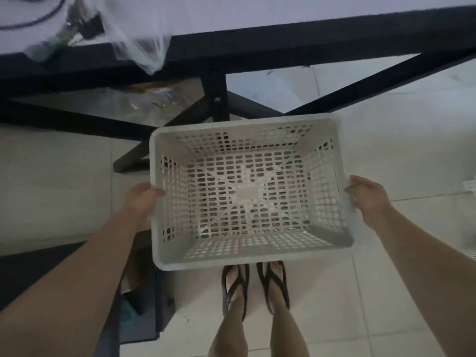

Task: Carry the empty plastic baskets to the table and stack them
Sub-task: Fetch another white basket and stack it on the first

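An empty white plastic basket (pixel 247 191) with perforated walls and floor hangs level above the tiled floor, in front of me and below the table edge. My left hand (pixel 143 202) grips its left rim and my right hand (pixel 368 197) grips its right rim. The table (pixel 309 39) has a pale top and a black frame, and runs across the upper part of the view. The basket holds nothing.
A clear plastic bag (pixel 139 39) and dark cables lie on the table's left end. Black cross-braces (pixel 219 99) and a bag of clutter sit under the table. A dark box (pixel 144 305) stands on the floor by my left leg. My sandalled feet are below the basket.
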Tool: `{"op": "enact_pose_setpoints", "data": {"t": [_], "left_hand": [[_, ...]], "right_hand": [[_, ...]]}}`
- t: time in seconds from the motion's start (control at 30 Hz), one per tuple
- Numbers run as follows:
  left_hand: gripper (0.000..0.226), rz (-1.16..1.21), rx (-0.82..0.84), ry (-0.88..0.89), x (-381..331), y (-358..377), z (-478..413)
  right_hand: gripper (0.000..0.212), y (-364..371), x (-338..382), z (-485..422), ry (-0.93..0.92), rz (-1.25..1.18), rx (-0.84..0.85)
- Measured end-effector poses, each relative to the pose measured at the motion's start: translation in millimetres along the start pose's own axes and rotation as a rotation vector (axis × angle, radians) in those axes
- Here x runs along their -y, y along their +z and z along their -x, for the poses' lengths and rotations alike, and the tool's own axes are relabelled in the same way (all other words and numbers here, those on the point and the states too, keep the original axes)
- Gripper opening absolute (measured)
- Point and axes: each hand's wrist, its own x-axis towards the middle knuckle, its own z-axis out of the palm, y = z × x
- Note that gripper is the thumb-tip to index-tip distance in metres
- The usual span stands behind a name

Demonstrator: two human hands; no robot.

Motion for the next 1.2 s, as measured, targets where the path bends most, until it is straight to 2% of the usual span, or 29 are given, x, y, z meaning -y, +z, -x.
{"op": "enact_pose_setpoints", "data": {"t": [0.03,0.1,0.17,0.23,0.27,0.33,0.37,0.43,0.5,0.57,0.7,0.83,0.93,1.0,1.1,1.2], "left_hand": [[0.012,0.029,-0.032,0.001,2.7,4.0,-7.3],[0.040,0.054,-0.117,-0.015,12.4,10.8,-12.6],[0.060,-0.022,-0.169,-0.046,25.1,18.5,-6.7],[0.061,-0.069,-0.168,-0.101,46.3,26.2,1.5],[0.055,-0.082,-0.164,-0.139,56.6,28.9,5.6],[0.022,-0.116,-0.145,-0.179,74.9,32.4,9.2],[0.013,-0.119,-0.141,-0.185,81.2,34.1,11.3],[0.009,-0.095,-0.126,-0.198,87.3,36.9,16.7],[0.040,-0.103,-0.129,-0.188,88.7,38.5,24.5],[0.052,-0.118,-0.116,-0.157,82.9,36.8,34.2],[0.052,-0.147,-0.114,-0.051,57.4,27.3,60.0],[0.067,-0.108,-0.117,0.045,32.3,11.0,90.8],[0.067,-0.094,-0.127,0.115,31.4,-11.6,125.5],[0.065,-0.074,-0.138,0.146,41.4,-28.0,151.1],[0.054,-0.107,-0.169,0.157,70.8,-51.3,188.9],[0.045,-0.118,-0.235,0.142,115.3,-75.0,226.4]], "right_hand": [[0.036,1.7,-2.9,-7.7,0.008,-0.045,-0.024],[0.036,5.9,-7.6,-14.4,0.010,-0.089,-0.089],[0.044,13.5,-10.2,-12.0,-0.008,-0.015,-0.106],[0.062,18.5,-17.6,-11.3,0.024,0.141,-0.132],[0.063,20.0,-23.1,-11.8,0.048,0.230,-0.145],[0.052,19.9,-34.4,-11.3,0.069,0.396,-0.157],[0.047,19.7,-38.0,-10.0,0.073,0.446,-0.166],[0.048,18.6,-40.6,-6.4,0.121,0.505,-0.198],[0.051,16.4,-41.4,2.1,0.140,0.566,-0.205],[0.051,15.3,-40.5,16.3,0.112,0.653,-0.167],[0.048,20.9,-23.9,51.4,0.026,0.854,-0.059],[0.052,42.7,9.2,88.8,-0.108,0.902,0.098],[0.053,59.5,32.2,117.9,-0.219,0.962,0.186],[0.046,72.0,44.7,138.4,-0.316,1.029,0.226],[0.015,97.2,54.1,175.7,-0.441,1.087,0.310],[0.022,125.7,47.5,230.6,-0.548,1.141,0.377]]}}
